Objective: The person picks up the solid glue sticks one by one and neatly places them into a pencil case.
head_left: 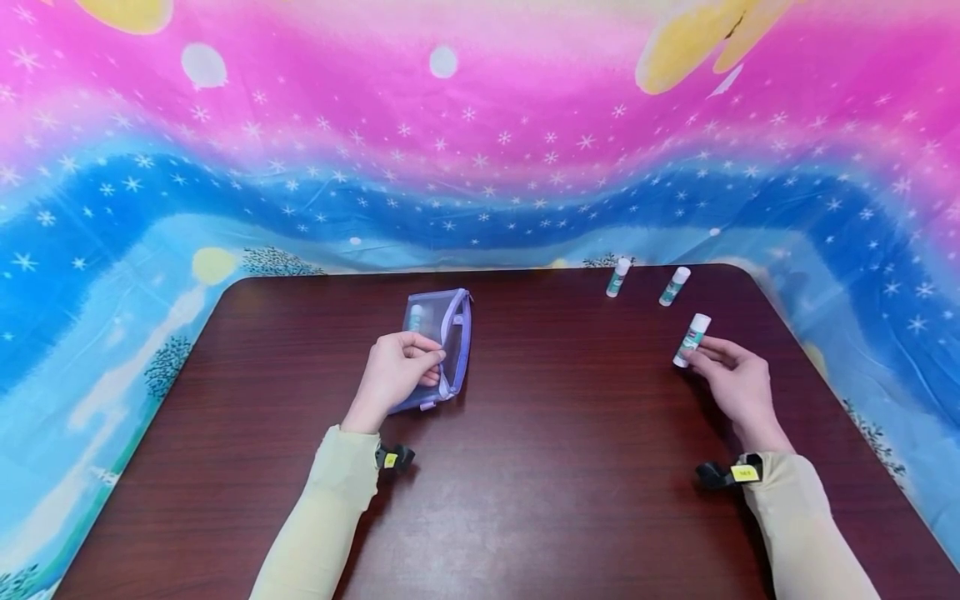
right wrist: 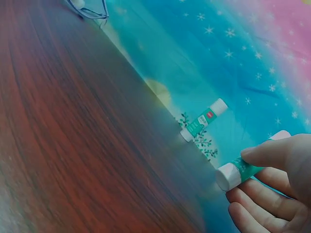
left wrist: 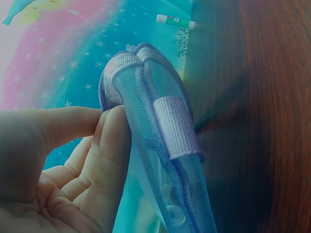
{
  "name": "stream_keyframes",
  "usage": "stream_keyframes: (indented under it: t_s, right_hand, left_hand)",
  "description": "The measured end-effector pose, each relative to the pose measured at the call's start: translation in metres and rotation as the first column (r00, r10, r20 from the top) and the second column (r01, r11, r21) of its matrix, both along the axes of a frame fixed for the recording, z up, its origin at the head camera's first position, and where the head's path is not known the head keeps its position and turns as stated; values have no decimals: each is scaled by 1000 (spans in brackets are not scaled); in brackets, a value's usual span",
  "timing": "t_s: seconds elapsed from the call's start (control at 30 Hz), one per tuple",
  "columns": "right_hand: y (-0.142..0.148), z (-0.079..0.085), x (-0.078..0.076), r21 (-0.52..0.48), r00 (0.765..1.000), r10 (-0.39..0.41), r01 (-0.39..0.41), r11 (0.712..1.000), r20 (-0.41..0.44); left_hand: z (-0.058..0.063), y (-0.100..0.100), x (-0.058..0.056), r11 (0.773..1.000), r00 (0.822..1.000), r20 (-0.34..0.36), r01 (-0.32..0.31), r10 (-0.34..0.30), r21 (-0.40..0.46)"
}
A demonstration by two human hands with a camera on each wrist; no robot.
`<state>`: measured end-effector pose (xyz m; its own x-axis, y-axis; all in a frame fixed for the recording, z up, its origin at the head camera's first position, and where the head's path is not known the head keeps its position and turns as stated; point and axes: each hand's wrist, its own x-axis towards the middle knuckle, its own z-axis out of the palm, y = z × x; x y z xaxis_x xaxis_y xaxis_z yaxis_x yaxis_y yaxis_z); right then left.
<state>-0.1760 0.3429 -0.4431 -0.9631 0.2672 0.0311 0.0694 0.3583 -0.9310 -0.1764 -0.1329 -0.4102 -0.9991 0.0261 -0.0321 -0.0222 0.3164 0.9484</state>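
My left hand [head_left: 399,371] pinches the edge of a purple mesh zipper pouch [left wrist: 160,121] between thumb and fingers. The pouch's zipped mouth gapes toward the right, and a glue stick [head_left: 416,317] shows through the mesh inside it. Over at the right, my right hand [head_left: 733,383] holds another glue stick [head_left: 691,340], white-capped with a green label, between thumb and fingers. In the right wrist view the white end of this held stick [right wrist: 228,177] points toward the table.
Two more glue sticks stand upright near the table's back edge, one glue stick [head_left: 618,277] left of the other glue stick [head_left: 674,287]. The dark wooden table [head_left: 547,467] meets a colourful snowflake-patterned cloth [head_left: 480,142] at the back and sides.
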Motion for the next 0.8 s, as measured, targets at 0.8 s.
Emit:
stream_keyframes:
  t_s: [0.8]
  right_hand:
    - [-40, -1, 2, 101, 994, 111, -112, 989, 15]
  left_hand:
    - [0, 1, 0, 1000, 1000, 0, 1, -1, 9]
